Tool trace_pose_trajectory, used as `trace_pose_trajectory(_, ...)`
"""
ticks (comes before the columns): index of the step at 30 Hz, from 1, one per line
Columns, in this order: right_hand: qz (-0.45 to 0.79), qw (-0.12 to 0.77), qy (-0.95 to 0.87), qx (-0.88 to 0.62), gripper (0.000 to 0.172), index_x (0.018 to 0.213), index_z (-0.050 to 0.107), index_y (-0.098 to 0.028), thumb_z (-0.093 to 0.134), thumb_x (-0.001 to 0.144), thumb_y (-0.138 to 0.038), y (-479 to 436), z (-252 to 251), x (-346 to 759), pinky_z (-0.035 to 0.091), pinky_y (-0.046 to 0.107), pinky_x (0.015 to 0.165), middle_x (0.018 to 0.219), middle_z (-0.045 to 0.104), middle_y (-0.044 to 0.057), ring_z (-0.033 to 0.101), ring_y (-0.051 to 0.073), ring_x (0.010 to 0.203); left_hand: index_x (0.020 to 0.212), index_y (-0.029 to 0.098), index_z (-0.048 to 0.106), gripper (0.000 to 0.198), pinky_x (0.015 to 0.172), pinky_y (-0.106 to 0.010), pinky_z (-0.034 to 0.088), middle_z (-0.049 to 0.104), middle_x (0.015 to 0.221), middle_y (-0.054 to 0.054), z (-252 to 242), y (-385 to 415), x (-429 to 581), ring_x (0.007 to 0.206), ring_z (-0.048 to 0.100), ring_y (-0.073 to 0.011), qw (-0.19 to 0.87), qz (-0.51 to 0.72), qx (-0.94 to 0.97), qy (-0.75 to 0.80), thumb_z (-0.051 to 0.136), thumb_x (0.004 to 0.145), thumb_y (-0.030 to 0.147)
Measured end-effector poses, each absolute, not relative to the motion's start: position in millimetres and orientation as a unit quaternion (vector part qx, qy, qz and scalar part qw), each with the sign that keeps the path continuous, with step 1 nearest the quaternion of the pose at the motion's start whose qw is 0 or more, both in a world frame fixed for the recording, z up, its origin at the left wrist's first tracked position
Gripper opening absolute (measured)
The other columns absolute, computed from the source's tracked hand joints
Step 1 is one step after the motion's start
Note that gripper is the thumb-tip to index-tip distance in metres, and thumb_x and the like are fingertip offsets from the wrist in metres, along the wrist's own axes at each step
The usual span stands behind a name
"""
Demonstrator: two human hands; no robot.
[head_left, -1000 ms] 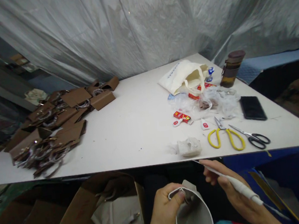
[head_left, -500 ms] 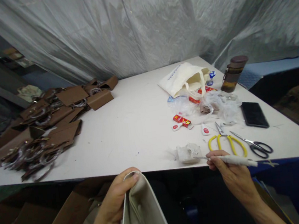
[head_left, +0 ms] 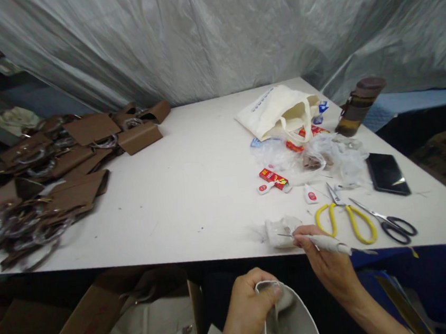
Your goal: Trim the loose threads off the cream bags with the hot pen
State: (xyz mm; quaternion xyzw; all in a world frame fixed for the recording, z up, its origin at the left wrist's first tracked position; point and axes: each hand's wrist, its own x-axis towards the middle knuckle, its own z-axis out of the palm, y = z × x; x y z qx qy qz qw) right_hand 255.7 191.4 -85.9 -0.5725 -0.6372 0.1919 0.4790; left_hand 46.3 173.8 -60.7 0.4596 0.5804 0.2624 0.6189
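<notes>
My left hand (head_left: 248, 303) is closed on the rim of a pale grey bag (head_left: 300, 315), thumb inside and fingers outside; its open mouth faces up below the table edge, and its lower part is out of view. In my right hand (head_left: 331, 270) is a slim pointed tool (head_left: 330, 244) with a white handle and a thin metal tip, pinched between thumb and fingers. The tip points left, over a whitish, plastic-looking lump (head_left: 280, 232) at the table's front edge. Whether tip and lump touch, I cannot tell.
Yellow-handled scissors (head_left: 354, 222) and black-handled scissors (head_left: 397, 228) lie right of my right hand. Behind them are a phone (head_left: 388, 173), plastic wrap (head_left: 347, 156), a cream tote (head_left: 276, 111) and a bottle (head_left: 360, 107). Brown bags (head_left: 70, 196) pile up left; a cardboard box (head_left: 74, 326) holds grey bags (head_left: 156, 328).
My left hand has moved right and lower with the grey bag, nearer my right hand. The right hand has shifted slightly left, bringing the tool's tip further over the whitish lump.
</notes>
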Motion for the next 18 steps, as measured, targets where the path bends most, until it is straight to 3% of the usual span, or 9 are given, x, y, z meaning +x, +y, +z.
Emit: trace_pose_trajectory(18, 0.212, 0.461, -0.651, -0.565, 0.019, 0.098, 0.067, -0.021, 0.055, 0.106, -0.033, 189.7, -96.7, 253.7, 0.052, 0.032, 0.073, 0.086, 0.071, 0.005, 0.067, 0.02, 0.079, 0.074, 0.013, 0.074, 0.013, 0.059, -0.027, 0.039, 0.064, 0.063, -0.002, -69.5, 173.2, 50.0, 0.061, 0.053, -0.0158, 0.615, 0.235, 0.447, 0.606, 0.072, 0.07, 0.025)
